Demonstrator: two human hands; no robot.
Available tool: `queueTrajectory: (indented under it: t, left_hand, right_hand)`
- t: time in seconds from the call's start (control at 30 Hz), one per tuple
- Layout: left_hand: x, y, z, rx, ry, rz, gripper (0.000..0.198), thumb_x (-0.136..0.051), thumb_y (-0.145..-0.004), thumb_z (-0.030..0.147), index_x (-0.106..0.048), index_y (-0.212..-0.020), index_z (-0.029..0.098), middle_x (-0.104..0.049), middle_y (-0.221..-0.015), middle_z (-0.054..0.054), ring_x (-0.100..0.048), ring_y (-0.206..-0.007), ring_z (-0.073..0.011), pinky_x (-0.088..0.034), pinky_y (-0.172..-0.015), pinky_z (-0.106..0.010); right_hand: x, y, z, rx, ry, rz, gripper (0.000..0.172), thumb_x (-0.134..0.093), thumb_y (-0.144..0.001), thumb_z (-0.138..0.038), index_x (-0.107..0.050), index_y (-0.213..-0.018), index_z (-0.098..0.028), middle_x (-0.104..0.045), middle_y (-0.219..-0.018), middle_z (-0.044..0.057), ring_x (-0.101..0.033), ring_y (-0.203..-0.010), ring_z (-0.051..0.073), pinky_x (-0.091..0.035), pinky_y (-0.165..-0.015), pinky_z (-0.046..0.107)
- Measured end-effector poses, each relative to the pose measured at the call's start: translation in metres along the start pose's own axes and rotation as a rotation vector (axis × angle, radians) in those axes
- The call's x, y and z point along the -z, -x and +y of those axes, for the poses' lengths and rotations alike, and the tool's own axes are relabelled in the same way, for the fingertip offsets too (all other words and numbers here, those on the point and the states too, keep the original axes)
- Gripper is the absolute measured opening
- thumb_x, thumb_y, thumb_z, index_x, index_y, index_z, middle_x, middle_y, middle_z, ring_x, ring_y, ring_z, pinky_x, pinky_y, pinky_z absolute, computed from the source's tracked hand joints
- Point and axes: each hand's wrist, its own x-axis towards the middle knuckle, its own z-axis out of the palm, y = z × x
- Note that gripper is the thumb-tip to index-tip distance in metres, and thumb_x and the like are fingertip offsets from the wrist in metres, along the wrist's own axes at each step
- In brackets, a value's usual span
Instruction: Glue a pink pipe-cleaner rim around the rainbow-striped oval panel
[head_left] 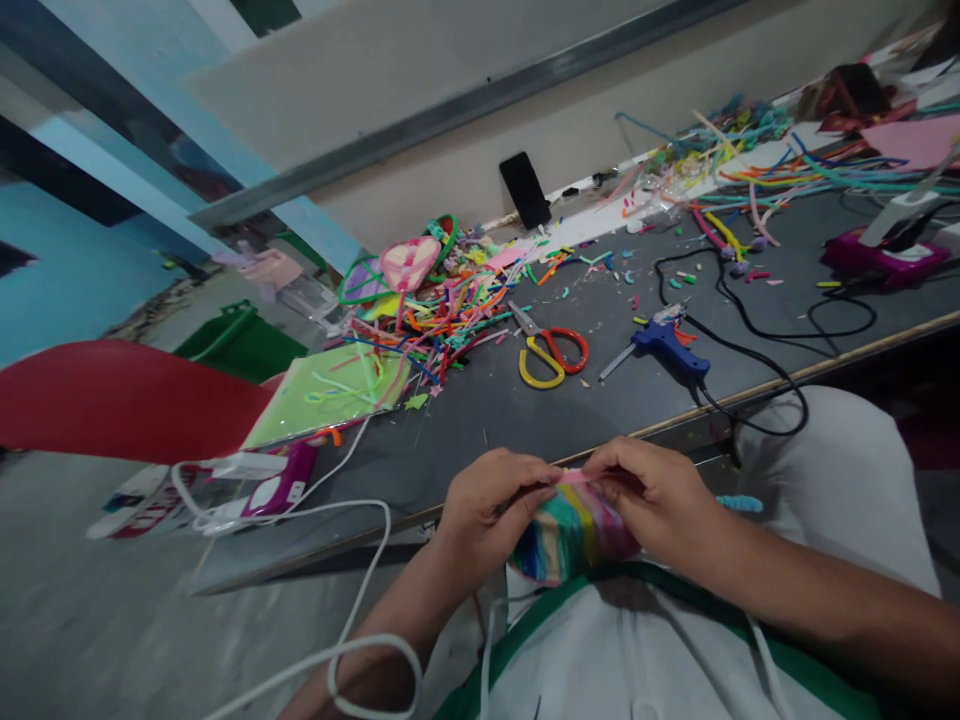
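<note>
A rainbow-striped piece of craft work [571, 535], with bands of blue, green, yellow and pink that look fuzzy, rests close to my lap. My left hand [495, 500] pinches its top edge from the left. From the right, my right hand [651, 487] pinches the same edge, where a pink strip [574, 476] shows between the fingertips. The lower side of the piece is partly hidden by my hands. Beyond, on the grey table [465, 430], lie scissors [551, 350] with one red and one yellow handle, and a blue glue gun [667, 350].
Cut pipe cleaners [457, 315] are heaped at the table's left. A phone [525, 190] leans at the back. Longer pipe cleaners [817, 165] lie at the far right. A black cord [757, 355] crosses the right side; a white cable [386, 540] loops past my left arm.
</note>
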Motion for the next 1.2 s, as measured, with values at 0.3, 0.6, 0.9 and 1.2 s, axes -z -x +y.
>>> queueTrajectory:
  t: [0.3, 0.6, 0.9, 1.2]
  left_hand:
    - [-0.003, 0.004, 0.003, 0.081, -0.008, 0.034, 0.014, -0.06, -0.085, 0.013, -0.071, -0.091, 0.018, -0.075, -0.08, -0.006, -0.07, -0.076, -0.0158, -0.055, -0.069, -0.026]
    - [-0.008, 0.012, -0.003, -0.032, -0.025, 0.053, 0.023, -0.056, -0.085, 0.005, -0.069, -0.098, 0.018, -0.074, -0.084, -0.006, -0.069, -0.078, -0.015, -0.055, -0.071, -0.026]
    - [0.008, 0.028, -0.003, 0.023, -0.054, 0.115, 0.025, -0.054, -0.086, 0.007, -0.07, -0.099, 0.02, -0.073, -0.086, -0.005, -0.069, -0.08, -0.0164, -0.056, -0.071, -0.027]
    - [0.036, 0.069, -0.021, 0.155, -0.143, 0.232, 0.02, -0.057, -0.086, 0.019, -0.069, -0.1, 0.026, -0.071, -0.093, -0.002, -0.069, -0.082, -0.0174, -0.056, -0.075, -0.027]
  right_hand:
    - [-0.002, -0.001, 0.0, -0.041, 0.002, -0.031, 0.016, -0.054, -0.083, -0.009, -0.061, -0.091, -0.022, -0.069, -0.081, 0.0, -0.064, -0.074, 0.013, -0.047, -0.067, 0.024]
    - [-0.006, -0.001, 0.001, -0.058, 0.069, -0.046, 0.02, -0.052, -0.08, -0.007, -0.059, -0.093, -0.022, -0.07, -0.083, 0.001, -0.066, -0.076, 0.016, -0.048, -0.067, 0.027]
    - [0.025, -0.004, -0.018, 0.028, 0.086, -0.166, 0.057, -0.057, -0.079, -0.011, -0.044, -0.134, -0.024, -0.067, -0.119, 0.007, -0.065, -0.105, 0.02, -0.051, -0.09, 0.035]
    - [0.136, -0.047, 0.048, -0.315, 0.762, 0.178, 0.03, -0.046, -0.091, -0.025, -0.059, -0.117, -0.016, -0.071, -0.101, 0.011, -0.068, -0.094, 0.022, -0.05, -0.083, 0.032]
